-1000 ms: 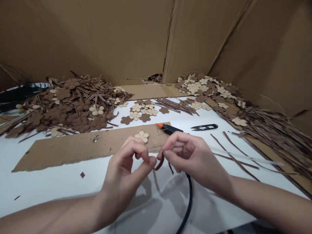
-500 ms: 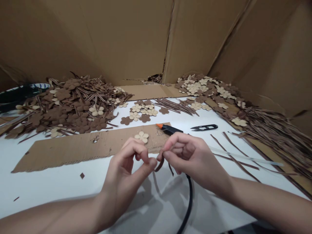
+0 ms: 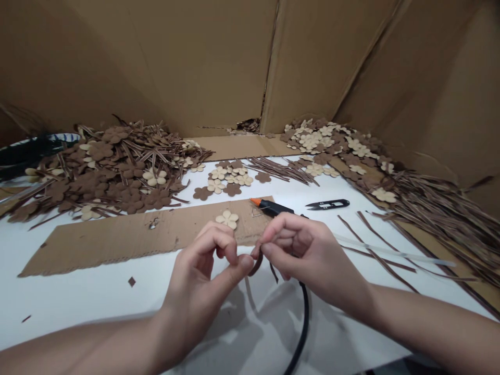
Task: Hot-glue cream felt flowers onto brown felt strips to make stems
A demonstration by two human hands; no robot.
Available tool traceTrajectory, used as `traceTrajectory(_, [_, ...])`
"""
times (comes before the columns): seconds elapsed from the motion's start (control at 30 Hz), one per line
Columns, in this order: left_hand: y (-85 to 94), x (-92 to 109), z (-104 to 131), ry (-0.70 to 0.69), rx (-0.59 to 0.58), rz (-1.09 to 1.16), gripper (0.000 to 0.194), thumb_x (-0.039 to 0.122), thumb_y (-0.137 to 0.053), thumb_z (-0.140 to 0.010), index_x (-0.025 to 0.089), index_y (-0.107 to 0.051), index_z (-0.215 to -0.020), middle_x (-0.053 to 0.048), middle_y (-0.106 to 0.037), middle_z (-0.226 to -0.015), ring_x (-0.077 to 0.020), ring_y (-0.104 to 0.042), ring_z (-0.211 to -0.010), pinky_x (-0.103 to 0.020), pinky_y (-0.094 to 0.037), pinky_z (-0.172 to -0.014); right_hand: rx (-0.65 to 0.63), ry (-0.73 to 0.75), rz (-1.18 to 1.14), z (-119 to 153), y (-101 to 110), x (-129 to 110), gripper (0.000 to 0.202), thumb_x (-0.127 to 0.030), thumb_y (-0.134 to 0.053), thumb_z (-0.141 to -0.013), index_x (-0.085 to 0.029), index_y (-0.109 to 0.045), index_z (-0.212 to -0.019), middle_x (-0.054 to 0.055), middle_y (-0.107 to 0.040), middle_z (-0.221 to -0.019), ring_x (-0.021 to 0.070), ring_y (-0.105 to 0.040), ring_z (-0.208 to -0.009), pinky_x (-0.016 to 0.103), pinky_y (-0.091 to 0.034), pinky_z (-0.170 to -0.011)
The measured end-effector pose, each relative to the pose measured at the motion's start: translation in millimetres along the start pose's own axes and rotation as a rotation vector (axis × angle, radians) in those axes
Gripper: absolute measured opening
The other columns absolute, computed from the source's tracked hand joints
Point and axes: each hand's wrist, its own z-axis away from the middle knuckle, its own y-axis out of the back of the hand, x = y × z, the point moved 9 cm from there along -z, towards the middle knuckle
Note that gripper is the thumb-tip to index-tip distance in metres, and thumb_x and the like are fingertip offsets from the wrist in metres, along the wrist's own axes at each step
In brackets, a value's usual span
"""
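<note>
A narrow brown strip (image 3: 257, 265) is bent into a small loop between my hands, its loose tail hanging below. My right hand (image 3: 300, 247) pinches the top of the loop between thumb and fingertips. From the other side, my left hand (image 3: 211, 265) has its thumb tip against the loop, with the index finger curled down onto the thumb; its exact grip is partly hidden. Just beyond the left fingers, a cream five-petal flower (image 3: 227, 219) lies on a cardboard strip (image 3: 117, 239). A black glue gun with an orange tip (image 3: 269, 207) rests behind my right hand.
Thread snips (image 3: 327, 204) lie right of the glue gun. A heap of brown flowers and strips (image 3: 117, 172) stands left; more flowers (image 3: 312, 138) and long strips (image 3: 441, 208) are piled right. A black cord (image 3: 304, 323) runs toward me. Cardboard walls (image 3: 156, 62) enclose the table.
My left thumb has moved slightly right and up against the loop, which is now bent tighter. My right hand and the things on the table have stayed put.
</note>
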Motion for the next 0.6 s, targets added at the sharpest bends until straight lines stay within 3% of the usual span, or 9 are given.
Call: traceTrajectory(0.6, [0.0,-1.5,0.4,0.002,-0.016,-0.01,0.022,0.014,-0.06,-0.079,0.02,-0.045,-0.064,0.004,-0.042,-0.071,-0.01,-0.043,-0.07,-0.022,-0.035,-0.066,-0.005,0.013,-0.004,-0.3,-0.2,-1.0,0.007,-0.015,-0.057,-0.079,-0.017,-0.052,-0.074,-0.005,-0.054,-0.058,0.0037,-0.045,-0.046,0.015,-0.037,-0.043])
